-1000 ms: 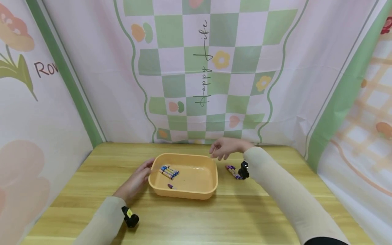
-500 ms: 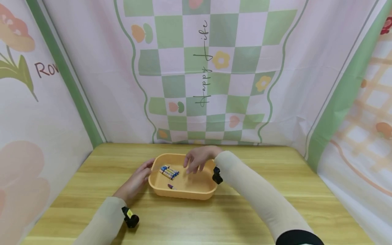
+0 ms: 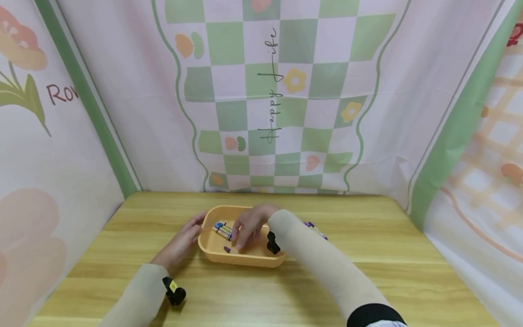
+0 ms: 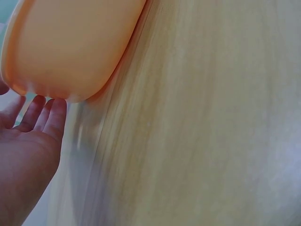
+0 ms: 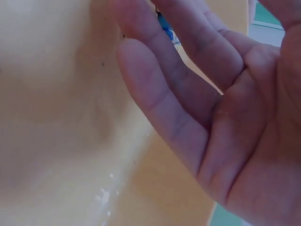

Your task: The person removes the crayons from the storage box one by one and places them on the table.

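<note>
A yellow-orange plastic basket [image 3: 216,257] stands on the table, with several blue-tipped crayons [image 3: 221,230] lying side by side at its left. A purple crayon [image 3: 227,249] lies near its front wall. My left hand [image 3: 183,238] rests against the basket's left end; in the left wrist view its fairly straight fingers [image 4: 56,117] touch the outer wall. Inside the basket, my right hand [image 3: 250,223] reaches down with its fingertips beside the purple crayon. Its fingers look loosely bent in the right wrist view, and nothing shows between them. The thumb's contact is hidden.
More purple crayons [image 3: 316,230] lie on the wooden table [image 3: 253,295] right of the basket, partly behind my right sleeve [image 3: 323,259]. A printed curtain [image 3: 261,150] hangs behind the table's back edge, with others at both sides.
My right hand has moved left from beyond the basket's right end, then down into it beside the purple crayon. My left hand and the basket stay in place.
</note>
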